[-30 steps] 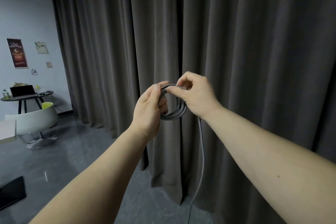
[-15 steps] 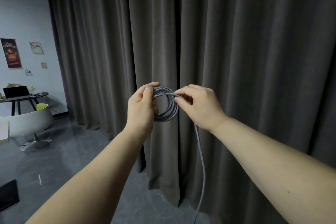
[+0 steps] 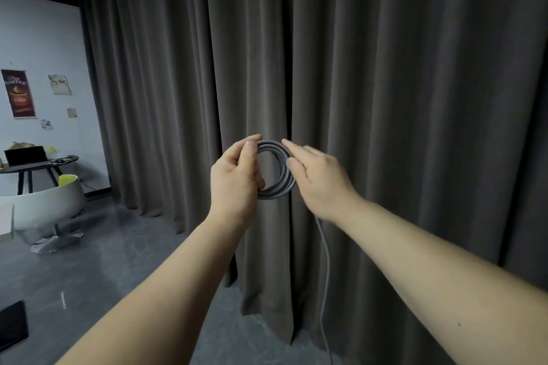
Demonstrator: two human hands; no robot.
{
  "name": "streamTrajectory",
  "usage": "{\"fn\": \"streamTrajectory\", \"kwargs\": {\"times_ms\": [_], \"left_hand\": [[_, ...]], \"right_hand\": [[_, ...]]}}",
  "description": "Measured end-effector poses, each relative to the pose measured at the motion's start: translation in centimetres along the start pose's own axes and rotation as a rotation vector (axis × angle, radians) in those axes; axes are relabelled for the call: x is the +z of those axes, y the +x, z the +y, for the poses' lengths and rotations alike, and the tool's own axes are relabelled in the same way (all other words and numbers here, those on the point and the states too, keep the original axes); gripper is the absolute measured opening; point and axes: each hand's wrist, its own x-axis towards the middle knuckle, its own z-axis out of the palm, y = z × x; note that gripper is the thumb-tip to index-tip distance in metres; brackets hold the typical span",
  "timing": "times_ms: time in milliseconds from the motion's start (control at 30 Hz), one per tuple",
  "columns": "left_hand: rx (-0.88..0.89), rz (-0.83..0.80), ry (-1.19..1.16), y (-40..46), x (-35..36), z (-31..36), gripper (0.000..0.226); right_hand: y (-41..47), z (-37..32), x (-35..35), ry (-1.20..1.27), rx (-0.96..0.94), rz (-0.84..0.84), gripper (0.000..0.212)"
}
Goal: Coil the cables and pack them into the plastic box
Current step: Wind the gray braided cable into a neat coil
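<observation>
Grey braided cable [image 3: 278, 170] is held as a small coil before the dark curtain [image 3: 385, 98], its loose tail hanging down. Light and limp, it is pinched at the coil's left side by the left hand [image 3: 235, 178]; the right hand [image 3: 318, 179] presses straightened fingers on its right side.

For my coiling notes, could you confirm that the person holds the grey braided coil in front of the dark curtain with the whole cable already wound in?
Not quite. The head view shows the left hand gripping the grey braided coil before the dark curtain, right hand against it, but a loose tail hangs down below the right hand, out of the frame, not yet wound in.
</observation>
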Motion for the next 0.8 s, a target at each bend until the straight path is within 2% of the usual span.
{"fn": "streamTrajectory", "kwargs": {"times_ms": [200, 300, 367, 433, 500, 600, 667, 800], "left_hand": [[-0.017, -0.014, -0.123, -0.1, 0.6, 0.1, 0.017], [0.006, -0.001, -0.067, 0.1, 0.8, 0.3, 0.016], [0.024, 0.014, -0.044, 0.3, 0.8, 0.4, 0.015], [0.037, 0.027, -0.027, 0.5, 0.7, 0.4, 0.015], [0.040, 0.017, -0.012, 0.5, 0.6, 0.4, 0.015], [0.040, -0.018, 0.000, 0.0, 0.6, 0.5, 0.013], [0.033, -0.047, -0.014, -0.2, 0.7, 0.7, 0.013], [0.003, -0.136, -0.122, -0.3, 0.6, 1.4, 0.021]], "right_hand": [[-1.1, 0.3, -0.1, 0.172, 0.111, 0.077, 0.039], [-1.5, -0.2, -0.1, 0.033, -0.004, 0.120, 0.046], [-1.6, -0.9, -0.4, -0.013, -0.002, -0.048, 0.063], [-1.5, -1.3, -0.7, -0.015, 0.037, -0.245, 0.089], [-1.3, -1.5, -0.7, 0.004, 0.072, -0.295, 0.111], [-0.7, -1.6, -0.3, 0.102, 0.128, -0.268, 0.129], [-0.5, -1.4, -0.1, 0.170, 0.144, -0.248, 0.131], [-0.4, -1.3, -0.2, 0.302, 0.162, -0.181, 0.116]]}}
